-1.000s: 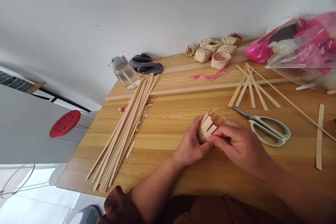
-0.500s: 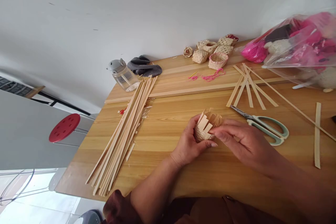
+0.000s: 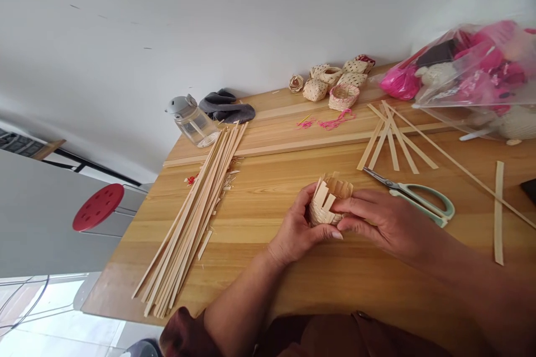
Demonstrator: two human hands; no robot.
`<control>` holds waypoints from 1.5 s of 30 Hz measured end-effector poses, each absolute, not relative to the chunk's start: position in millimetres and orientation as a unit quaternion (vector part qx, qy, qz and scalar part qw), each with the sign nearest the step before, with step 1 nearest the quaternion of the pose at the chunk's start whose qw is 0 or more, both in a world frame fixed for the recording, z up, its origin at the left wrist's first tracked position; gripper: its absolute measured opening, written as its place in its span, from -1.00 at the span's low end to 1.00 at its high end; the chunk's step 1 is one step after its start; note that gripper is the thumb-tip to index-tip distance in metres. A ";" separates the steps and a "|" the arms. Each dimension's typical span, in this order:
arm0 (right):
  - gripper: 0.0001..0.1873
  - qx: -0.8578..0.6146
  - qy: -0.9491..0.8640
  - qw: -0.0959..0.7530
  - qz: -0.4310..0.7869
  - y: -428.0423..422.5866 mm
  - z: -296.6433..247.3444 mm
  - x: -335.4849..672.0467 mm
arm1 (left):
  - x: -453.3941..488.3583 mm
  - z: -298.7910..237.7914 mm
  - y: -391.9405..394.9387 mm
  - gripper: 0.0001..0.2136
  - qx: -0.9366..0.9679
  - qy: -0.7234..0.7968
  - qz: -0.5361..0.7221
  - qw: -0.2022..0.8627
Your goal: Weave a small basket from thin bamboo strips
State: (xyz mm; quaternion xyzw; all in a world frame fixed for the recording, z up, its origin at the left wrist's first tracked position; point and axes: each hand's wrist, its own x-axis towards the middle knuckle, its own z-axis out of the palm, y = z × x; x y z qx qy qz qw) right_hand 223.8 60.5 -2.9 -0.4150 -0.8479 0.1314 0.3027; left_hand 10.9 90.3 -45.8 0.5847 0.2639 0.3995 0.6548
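A small woven basket [image 3: 321, 213] with upright strip ends round its rim is held just above the wooden table [image 3: 259, 201]. My left hand [image 3: 299, 226] wraps round its left side, thumb along the bottom front. At the basket's right side, my right hand [image 3: 379, 220] is closed, its fingertips pressed on the rim and wall; the far side of the basket is partly hidden behind them. Just beyond the right hand lie the scissors [image 3: 419, 195] with pale green handles, partly covered by it. Several loose flat strips [image 3: 393, 139] fan out behind the scissors.
A long bundle of strips [image 3: 195, 223] lies left, a water bottle [image 3: 195, 122] and dark cloth [image 3: 228, 107] behind it. Several finished woven baskets [image 3: 343, 96] sit by the wall, near pink thread [image 3: 337, 120]. A clear bag [image 3: 469, 67] occupies the back right; a red stool [image 3: 98, 206] stands left.
My right hand's fingers have shifted from pinching at a strip end to lying against the basket's side. My left hand keeps its hold. The whole view has moved slightly.
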 end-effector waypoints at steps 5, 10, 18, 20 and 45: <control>-0.76 -0.443 -0.833 0.313 0.114 54.1 -10.5 211.7 | 11.2 -46.7 88.7 -0.09 0.635 0.280 0.393 0.603; -0.70 -0.439 -0.853 0.276 0.062 54.3 -18.4 211.0 | 3.7 -34.6 81.3 -0.15 0.780 0.338 0.484 0.209; -0.76 -0.435 -0.844 0.299 0.096 58.3 -29.7 209.0 | 6.8 -34.9 75.2 -0.56 0.861 0.280 0.400 0.143; -0.72 -0.422 -0.848 0.307 0.097 59.8 -30.5 209.3 | 6.7 -35.3 75.9 -0.55 0.862 0.294 0.393 0.129; -0.72 -0.622 -0.782 0.004 0.038 28.9 31.3 191.5 | 7.8 -42.1 69.0 -0.45 0.888 0.241 0.386 0.057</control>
